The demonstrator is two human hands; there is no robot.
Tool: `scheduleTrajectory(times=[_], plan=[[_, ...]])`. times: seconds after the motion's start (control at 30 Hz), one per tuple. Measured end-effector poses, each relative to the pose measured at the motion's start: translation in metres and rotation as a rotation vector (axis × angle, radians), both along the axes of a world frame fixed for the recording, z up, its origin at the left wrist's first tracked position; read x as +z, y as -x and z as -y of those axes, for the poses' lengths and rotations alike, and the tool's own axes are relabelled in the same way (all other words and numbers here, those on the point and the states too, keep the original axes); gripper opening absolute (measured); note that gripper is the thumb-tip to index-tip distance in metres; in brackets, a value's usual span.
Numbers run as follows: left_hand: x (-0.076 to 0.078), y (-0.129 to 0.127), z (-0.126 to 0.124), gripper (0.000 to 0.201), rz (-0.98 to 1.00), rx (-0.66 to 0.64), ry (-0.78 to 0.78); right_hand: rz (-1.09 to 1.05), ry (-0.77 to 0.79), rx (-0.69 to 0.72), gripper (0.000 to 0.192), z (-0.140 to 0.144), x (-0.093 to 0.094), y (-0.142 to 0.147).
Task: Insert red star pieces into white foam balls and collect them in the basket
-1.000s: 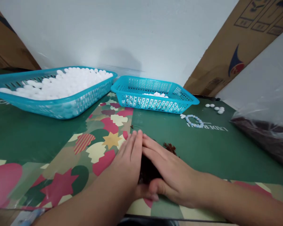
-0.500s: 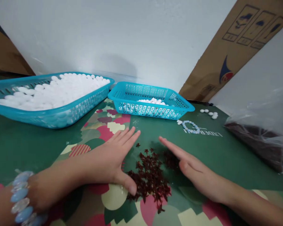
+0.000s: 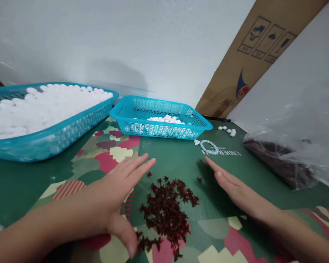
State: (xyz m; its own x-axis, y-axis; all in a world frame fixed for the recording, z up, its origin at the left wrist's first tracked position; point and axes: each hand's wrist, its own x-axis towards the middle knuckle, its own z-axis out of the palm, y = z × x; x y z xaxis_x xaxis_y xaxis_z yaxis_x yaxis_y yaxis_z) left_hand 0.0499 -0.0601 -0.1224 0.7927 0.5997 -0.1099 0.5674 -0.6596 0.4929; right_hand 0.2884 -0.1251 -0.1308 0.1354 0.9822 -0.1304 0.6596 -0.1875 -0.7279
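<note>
White wall behind, cardboard (image 3: pixel 252 54) leaning at right. Green patterned mat (image 3: pixel 181 160) on table. Left hand (image 3: pixel 109 197) flat, fingers loose, holding nothing, thumb touching edge of dark red star pile (image 3: pixel 164 208). Right hand (image 3: pixel 235 188) also flat, released, just beside pile, apart from it. Pile lies between both hands, scattered. Step looks like spreading or gathering stars. Any regathering calls for palms sweeping inward together. Two blue baskets (image 3: pixel 159 120) of white beads behind; bracelet (image 3: pixel 209 147), bag (image 3: pixel 279 164) at right.
</note>
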Motion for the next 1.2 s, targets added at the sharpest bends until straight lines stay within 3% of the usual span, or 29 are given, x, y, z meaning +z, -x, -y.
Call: scheduleTrajectory(times=[0.07, 0.17, 0.3, 0.57, 0.73, 0.83, 0.93, 1.07, 1.2], plan=[[-0.003, 0.0, -0.003, 0.108, -0.047, -0.031, -0.032, -0.013, 0.084, 0.042, 0.088, -0.001, 0.001, 0.002], [-0.009, -0.004, -0.001, 0.109, -0.066, -0.006, -0.076, -0.095, 0.084, 0.117, 0.089, -0.006, 0.003, 0.014], [-0.011, -0.012, 0.006, 0.088, -0.041, 0.073, -0.108, -0.305, 0.078, 0.256, 0.086, -0.01, 0.002, 0.035], [0.003, -0.018, 0.009, 0.063, -0.03, 0.003, 0.028, -0.488, 0.014, 0.396, 0.077, -0.013, -0.003, 0.045], [0.008, -0.003, 0.008, 0.066, 0.039, -0.001, 0.182, -0.238, 0.018, 0.384, 0.073, 0.004, -0.002, 0.025], [0.01, 0.002, 0.009, 0.079, 0.031, -0.024, 0.181, -0.033, 0.057, 0.417, 0.083, 0.016, -0.002, 0.021], [0.012, 0.008, 0.01, 0.09, -0.005, 0.041, 0.138, 0.131, 0.032, 0.524, 0.089, 0.02, -0.001, 0.027], [0.014, 0.02, 0.007, 0.071, -0.042, 0.19, 0.101, 0.257, -0.022, 0.643, 0.09, 0.012, 0.003, 0.042], [0.015, 0.022, 0.002, 0.06, 0.008, 0.194, 0.075, 0.353, 0.004, 0.695, 0.092, 0.003, 0.006, 0.056]])
